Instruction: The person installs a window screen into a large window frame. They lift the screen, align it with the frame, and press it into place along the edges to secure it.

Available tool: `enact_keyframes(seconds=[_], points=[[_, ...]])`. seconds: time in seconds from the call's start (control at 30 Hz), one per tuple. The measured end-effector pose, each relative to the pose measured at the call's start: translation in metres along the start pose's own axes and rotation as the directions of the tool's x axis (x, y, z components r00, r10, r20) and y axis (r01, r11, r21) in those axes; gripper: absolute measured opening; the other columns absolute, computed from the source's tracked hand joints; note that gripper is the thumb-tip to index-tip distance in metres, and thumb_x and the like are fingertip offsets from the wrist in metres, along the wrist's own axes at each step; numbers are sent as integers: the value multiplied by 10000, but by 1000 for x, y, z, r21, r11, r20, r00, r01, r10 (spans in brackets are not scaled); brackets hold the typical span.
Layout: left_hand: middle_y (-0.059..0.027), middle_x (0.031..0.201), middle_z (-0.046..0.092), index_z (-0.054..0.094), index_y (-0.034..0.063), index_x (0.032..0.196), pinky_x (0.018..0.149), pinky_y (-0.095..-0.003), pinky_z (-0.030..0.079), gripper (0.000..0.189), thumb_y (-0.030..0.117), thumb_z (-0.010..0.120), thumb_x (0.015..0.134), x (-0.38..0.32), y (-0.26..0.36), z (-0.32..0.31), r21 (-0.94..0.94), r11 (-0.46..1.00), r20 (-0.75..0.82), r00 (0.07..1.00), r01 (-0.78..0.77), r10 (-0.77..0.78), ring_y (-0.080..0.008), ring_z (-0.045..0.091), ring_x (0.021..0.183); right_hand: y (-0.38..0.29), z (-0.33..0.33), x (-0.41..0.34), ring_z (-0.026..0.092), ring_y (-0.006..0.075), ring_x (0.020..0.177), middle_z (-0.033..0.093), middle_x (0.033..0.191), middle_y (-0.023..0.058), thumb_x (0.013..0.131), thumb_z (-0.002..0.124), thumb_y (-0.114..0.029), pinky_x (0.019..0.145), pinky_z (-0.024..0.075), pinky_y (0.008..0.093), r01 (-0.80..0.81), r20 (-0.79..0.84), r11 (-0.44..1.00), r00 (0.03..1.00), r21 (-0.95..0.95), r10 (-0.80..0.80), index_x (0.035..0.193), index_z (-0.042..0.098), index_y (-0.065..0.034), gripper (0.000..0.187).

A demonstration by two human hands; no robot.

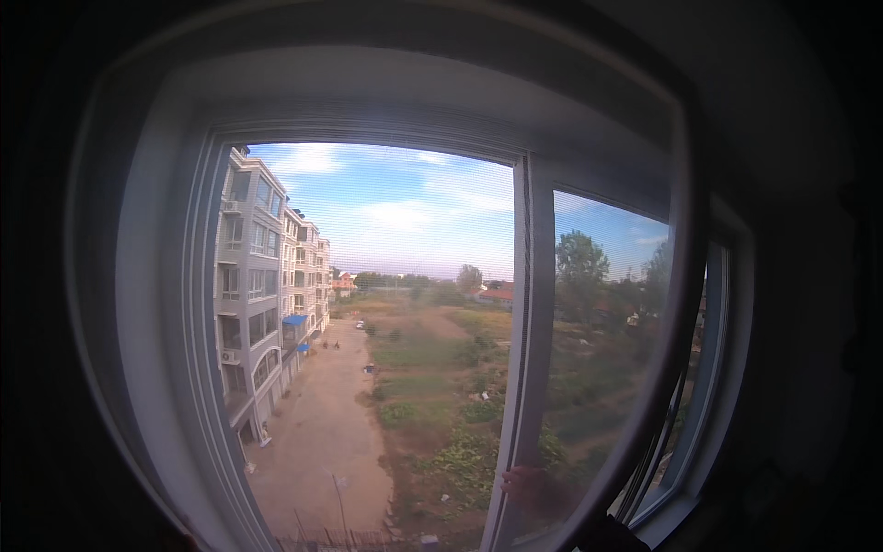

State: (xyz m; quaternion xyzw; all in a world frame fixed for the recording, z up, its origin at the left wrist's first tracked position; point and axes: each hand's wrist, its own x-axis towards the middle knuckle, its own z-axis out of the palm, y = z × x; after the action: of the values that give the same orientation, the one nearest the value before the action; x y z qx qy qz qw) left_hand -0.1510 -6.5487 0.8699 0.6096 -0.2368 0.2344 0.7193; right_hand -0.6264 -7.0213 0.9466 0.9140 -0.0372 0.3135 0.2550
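A large framed insect screen (414,428) is close before me, its dark frame (690,241) bowed by the lens. Through its fine mesh I see a white-framed window (196,310). My right hand (528,484) is behind the mesh, low down, its fingers on the upright edge of a sliding window sash (523,310). A dark sleeve (624,535) passes outside the screen's lower right edge. At the lower left rim, a dim reddish sliver may be a finger of my left hand (186,535); the rest is hidden.
Another part of the window (710,386) shows right of the screen frame. The room around it is very dark. Outside, far below, a dirt road (338,414) runs between an apartment building (259,276) and overgrown ground (441,345). Trees (581,261) stand farther off.
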Motion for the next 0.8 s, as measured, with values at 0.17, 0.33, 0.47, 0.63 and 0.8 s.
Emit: enact_keyframes(seconds=[0.17,0.33,0.47,0.63,0.8], points=[[-229,1086,639,612,-74,1109,854,-418,486,400,307,619,987,-5,3,-10,254,961,16,994,-110,109,-309,602,978,-119,9,-83,510,226,1083,565,1149,72,962,457,-346,965,401,382,-439,132,173,580,882,804,1185,538,-50,380],[-193,847,569,600,-32,937,683,-447,460,332,290,680,947,-1,28,-16,342,904,90,966,-258,241,-331,543,752,-252,45,-128,495,227,1171,578,1253,80,1040,386,-429,1028,372,381,353,304,-322,106,879,947,1326,510,-11,520],[-165,788,550,572,0,854,639,-443,443,315,276,702,930,8,38,-8,387,857,92,939,-341,332,-331,518,704,-265,96,-128,461,203,1249,512,1378,103,995,581,-306,1081,339,364,-132,175,-184,-77,974,982,1467,317,39,641],[-138,806,569,617,1,925,640,-405,468,321,295,743,900,8,39,-5,390,869,142,952,-306,272,-284,543,709,-239,143,-135,467,207,1243,531,1351,111,940,676,-261,1094,323,348,-446,137,-180,-126,877,982,1453,315,36,694],[-183,1115,649,568,-60,1297,790,-325,561,548,243,764,885,-2,37,-8,33,999,95,995,13,-16,-245,652,921,-236,146,-141,524,197,1091,602,1198,88,954,654,-318,985,394,348,-878,-104,169,137,448,985,1322,461,42,549]])
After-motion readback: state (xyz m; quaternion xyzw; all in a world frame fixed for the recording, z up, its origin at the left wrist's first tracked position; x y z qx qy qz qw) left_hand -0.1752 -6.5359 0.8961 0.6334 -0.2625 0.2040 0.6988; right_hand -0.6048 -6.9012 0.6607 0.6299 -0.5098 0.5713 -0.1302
